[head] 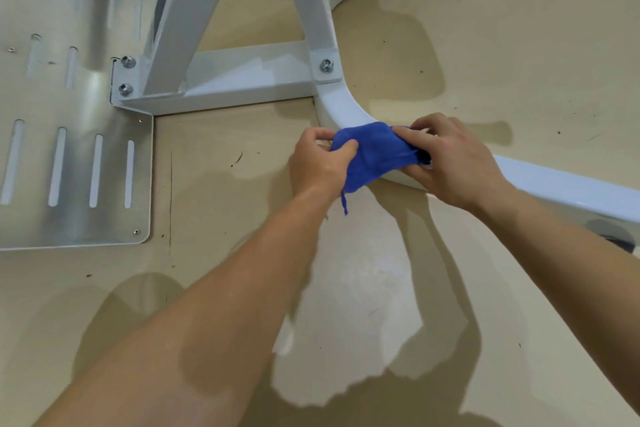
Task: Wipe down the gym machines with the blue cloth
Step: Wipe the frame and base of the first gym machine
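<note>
Blue cloth point(374, 152) lies draped over the curved base tube point(341, 107) of a white gym machine, low down by the floor point(485, 45), at the bend just past where the crossbar point(249, 80) is bolted on. Both hands are on it. The left hand point(318, 166) pinches the cloth's near-left edge between thumb and curled fingers. The right hand point(450, 163) has its fingers curled over the other end and presses the fabric onto the tube. Each hand is thus closed on the cloth, which is stretched between them across the top of the tube. A loose thread or corner hangs from its lower edge.

The cloth looks thin, soft and very light. It folds and bunches readily and should slide easily on the glossy painted tube, so it probably needs pressure from fingers or palm rather than a tight hold. Taking it by its two ends, as here, suits a back-and-forth pull around the rounded section; bunched in one hand, it would suit the flat faces better. The tube itself looks stiff and fixed and should not give under the wipe.

Beyond the bend are the crossbar, a bolt point(326, 65) and two slanted struts point(187, 17); whether these have been wiped cannot be told. To the left, a brushed metal footplate point(69, 149) with slots lies flat.
</note>
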A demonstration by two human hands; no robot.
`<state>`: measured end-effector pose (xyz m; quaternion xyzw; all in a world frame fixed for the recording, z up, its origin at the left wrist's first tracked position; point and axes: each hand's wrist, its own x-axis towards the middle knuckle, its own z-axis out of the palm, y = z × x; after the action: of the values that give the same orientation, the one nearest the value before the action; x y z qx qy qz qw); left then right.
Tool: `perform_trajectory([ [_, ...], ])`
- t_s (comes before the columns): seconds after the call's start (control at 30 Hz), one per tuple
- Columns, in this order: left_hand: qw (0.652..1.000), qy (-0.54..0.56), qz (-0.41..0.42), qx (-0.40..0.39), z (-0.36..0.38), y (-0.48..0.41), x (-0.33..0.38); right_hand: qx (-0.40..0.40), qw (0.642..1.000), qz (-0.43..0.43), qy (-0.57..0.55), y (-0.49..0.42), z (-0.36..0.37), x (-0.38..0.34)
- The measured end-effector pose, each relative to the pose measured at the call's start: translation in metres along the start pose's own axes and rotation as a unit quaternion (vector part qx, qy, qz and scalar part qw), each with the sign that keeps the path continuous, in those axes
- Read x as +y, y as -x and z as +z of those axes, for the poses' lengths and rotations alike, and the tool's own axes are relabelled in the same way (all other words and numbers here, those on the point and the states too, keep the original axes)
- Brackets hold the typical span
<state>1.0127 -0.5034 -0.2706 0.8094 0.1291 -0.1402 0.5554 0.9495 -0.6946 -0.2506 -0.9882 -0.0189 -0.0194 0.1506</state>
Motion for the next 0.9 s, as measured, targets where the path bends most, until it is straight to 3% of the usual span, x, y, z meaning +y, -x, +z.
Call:
perform_trajectory([
  [0.27, 0.998, -0.005, -0.025, -0.054, -0.018, -0.016, 0.022, -0.045, 0.988, 0.04, -0.139, -0.011, -0.021, -0.007],
  [0.37, 0.993, -0.068, 0.072, -0.066, -0.017, -0.008, 0.029, -0.002, 0.979, 0.101, -0.179, -0.02, -0.028, -0.011],
  [0.5, 0.938, -0.202, 0.243, -0.141, -0.019, -0.001, 0.036, 0.022, 0.969, 0.117, -0.218, -0.033, -0.037, -0.02],
  [0.57, 0.937, -0.191, 0.23, -0.18, -0.02, -0.002, 0.041, 0.02, 0.963, 0.109, -0.244, -0.038, -0.041, -0.023],
  [0.67, 0.948, -0.174, 0.218, -0.156, -0.022, -0.009, 0.048, 0.027, 0.955, 0.126, -0.266, -0.042, -0.042, -0.026],
  [0.77, 0.964, -0.065, 0.144, -0.215, -0.027, -0.011, 0.052, 0.051, 0.926, 0.173, -0.332, -0.041, -0.04, -0.023],
  [0.83, 0.967, -0.038, 0.12, -0.221, -0.031, -0.013, 0.052, 0.013, 0.895, 0.191, -0.403, -0.039, -0.039, -0.02],
  [0.9, 0.972, -0.013, 0.089, -0.216, -0.031, -0.017, 0.05, -0.043, 0.886, 0.209, -0.411, -0.037, -0.036, -0.017],
])
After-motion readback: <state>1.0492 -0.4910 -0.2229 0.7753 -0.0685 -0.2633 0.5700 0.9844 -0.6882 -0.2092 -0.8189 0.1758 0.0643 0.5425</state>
